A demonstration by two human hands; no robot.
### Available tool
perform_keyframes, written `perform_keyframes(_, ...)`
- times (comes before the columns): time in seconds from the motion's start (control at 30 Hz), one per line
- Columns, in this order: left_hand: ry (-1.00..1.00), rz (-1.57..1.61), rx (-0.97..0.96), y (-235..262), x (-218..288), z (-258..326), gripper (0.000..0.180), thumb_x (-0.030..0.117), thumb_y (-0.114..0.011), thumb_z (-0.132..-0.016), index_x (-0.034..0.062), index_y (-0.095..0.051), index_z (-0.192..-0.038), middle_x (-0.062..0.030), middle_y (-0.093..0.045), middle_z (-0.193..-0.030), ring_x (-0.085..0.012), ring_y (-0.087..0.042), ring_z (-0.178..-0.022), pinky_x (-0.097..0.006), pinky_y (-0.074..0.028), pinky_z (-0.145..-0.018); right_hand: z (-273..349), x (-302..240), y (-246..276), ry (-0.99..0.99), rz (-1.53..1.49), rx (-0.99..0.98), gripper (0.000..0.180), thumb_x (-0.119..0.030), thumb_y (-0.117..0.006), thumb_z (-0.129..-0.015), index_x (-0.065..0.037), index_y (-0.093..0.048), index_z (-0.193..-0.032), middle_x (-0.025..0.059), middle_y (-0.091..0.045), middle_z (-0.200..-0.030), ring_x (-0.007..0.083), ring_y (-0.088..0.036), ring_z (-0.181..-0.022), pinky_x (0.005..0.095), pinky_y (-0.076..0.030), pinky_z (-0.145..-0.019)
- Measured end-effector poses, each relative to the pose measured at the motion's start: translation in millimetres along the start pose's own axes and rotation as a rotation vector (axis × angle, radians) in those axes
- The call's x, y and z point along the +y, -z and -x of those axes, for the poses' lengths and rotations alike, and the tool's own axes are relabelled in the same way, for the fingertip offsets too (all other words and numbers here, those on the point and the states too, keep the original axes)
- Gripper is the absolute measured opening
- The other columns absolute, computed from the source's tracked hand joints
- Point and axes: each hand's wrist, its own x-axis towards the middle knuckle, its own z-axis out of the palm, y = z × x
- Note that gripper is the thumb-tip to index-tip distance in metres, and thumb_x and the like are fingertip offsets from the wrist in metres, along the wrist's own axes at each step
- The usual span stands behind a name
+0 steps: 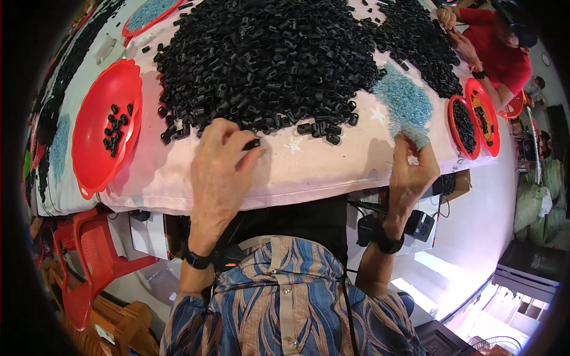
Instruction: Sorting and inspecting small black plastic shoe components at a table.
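My left hand is closed, with a short black hollow plastic piece pinched between thumb and fingers. It hovers at the near edge of a large heap of the same black pieces. Farther right, my right hand has its thumb and fingers drawn together at the near end of a spread of tiny pale blue, see-through pieces. Whatever lies between those fingertips is too small to make out. Several black pieces lie loose in front of the heap.
On the left, a red scalloped tray holds several black pieces. Two red dishes with small dark parts stand at the right edge. A co-worker in red sits at the far right. A red plastic chair is at lower left.
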Motion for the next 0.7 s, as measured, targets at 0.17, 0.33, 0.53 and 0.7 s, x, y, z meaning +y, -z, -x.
perform_keyframes(0.17, 0.082, 0.033, 0.077, 3.3, -11.7, 5.1, 0.018, -0.001, -0.075, -0.076, -0.0033, -0.065, -0.09, -0.0097, -0.058, -0.094, -0.0207, -0.063, -0.082, -0.028, -0.055, -0.071, -5.0, 4.5, 2.7, 0.166, 0.226, 0.015, 0.018, 0.008, -0.065, -0.078, 0.003, -0.066, -0.095, 0.0158, -0.063, -0.084, 0.0308, -0.06, -0.075, 0.0382, -0.046, -0.066)
perform_keyframes(0.33, 0.111, 0.122, 0.112, 1.6, -12.5, 8.2, 0.018, -0.001, -0.075, -0.076, -0.0042, -0.065, -0.091, -0.0086, -0.059, -0.095, -0.0175, -0.063, -0.082, -0.026, -0.055, -0.07, 0.3, 3.6, 12.3, 0.141, 0.394, -0.025, 0.02, 0.008, -0.062, -0.079, 0.003, -0.066, -0.098, 0.0161, -0.063, -0.085, 0.0334, -0.059, -0.079, 0.0401, -0.046, -0.066)
perform_keyframes(0.53, 0.083, 0.158, 0.124, -2.8, -12.7, 8.9, 0.017, -0.001, -0.075, -0.077, -0.004, -0.066, -0.091, -0.0083, -0.059, -0.094, -0.0158, -0.062, -0.081, -0.026, -0.055, -0.07, 5.6, -4.6, -6.0, 0.169, 0.211, -0.128, 0.022, 0.009, -0.06, -0.079, 0.003, -0.067, -0.099, 0.0168, -0.064, -0.089, 0.0317, -0.061, -0.085, 0.0376, -0.048, -0.07)
perform_keyframes(0.7, 0.131, 0.216, 0.172, 1.7, -3.6, 10.0, 0.016, -0.001, -0.075, -0.078, -0.0031, -0.067, -0.092, -0.0063, -0.061, -0.092, -0.0119, -0.061, -0.079, -0.023, -0.052, -0.068, 2.9, 7.0, -3.1, 0.224, 0.161, 0.022, 0.016, 0.003, -0.065, -0.084, 0.002, -0.068, -0.099, 0.0126, -0.068, -0.082, 0.0197, -0.064, -0.073, 0.0299, -0.05, -0.072)
